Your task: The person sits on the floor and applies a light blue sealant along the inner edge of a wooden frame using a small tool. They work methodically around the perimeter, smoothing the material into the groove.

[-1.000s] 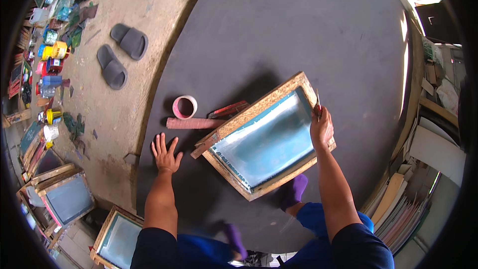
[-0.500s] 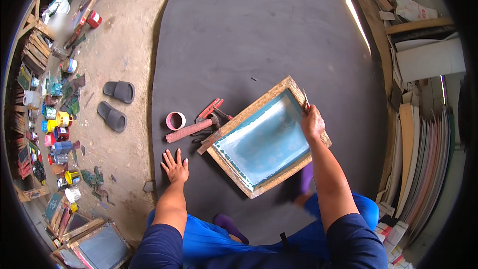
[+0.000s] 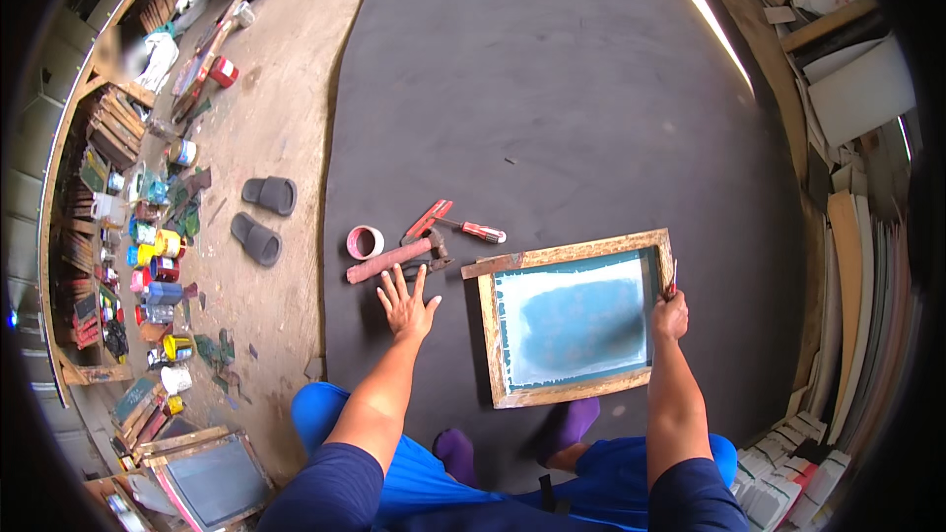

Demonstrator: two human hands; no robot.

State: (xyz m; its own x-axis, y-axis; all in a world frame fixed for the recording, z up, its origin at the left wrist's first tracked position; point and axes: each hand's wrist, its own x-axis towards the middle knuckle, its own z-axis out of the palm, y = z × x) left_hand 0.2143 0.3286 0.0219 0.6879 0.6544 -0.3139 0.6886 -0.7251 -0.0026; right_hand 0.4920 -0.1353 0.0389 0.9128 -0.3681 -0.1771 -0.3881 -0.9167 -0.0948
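My right hand (image 3: 671,317) is closed on the right side of a wooden-framed printing screen (image 3: 576,397) with a blue-and-white mesh. A slim tool with a red part (image 3: 671,288) sticks up from the same hand; its kind is unclear. My left hand (image 3: 410,313) has its fingers spread, just below the hammer (image 3: 390,261) with a pinkish-red handle. I cannot tell whether its fingertips touch the tools. Beside the hammer are dark-handled pliers (image 3: 434,267), a red-handled tool (image 3: 428,222), a screwdriver (image 3: 483,232) and a roll of tape (image 3: 365,241).
A dark grey sheet (image 3: 552,69) covers the surface under my feet. Black sandals (image 3: 268,195) lie on the floor to the left, near many paint tins (image 3: 169,242). Another framed screen (image 3: 212,483) leans at lower left. Stacked boards (image 3: 867,305) stand along the right.
The printing screen has turned clockwise and moved lower right with my right hand, uncovering the screwdriver. My left hand has moved up and right, close to the hammer.
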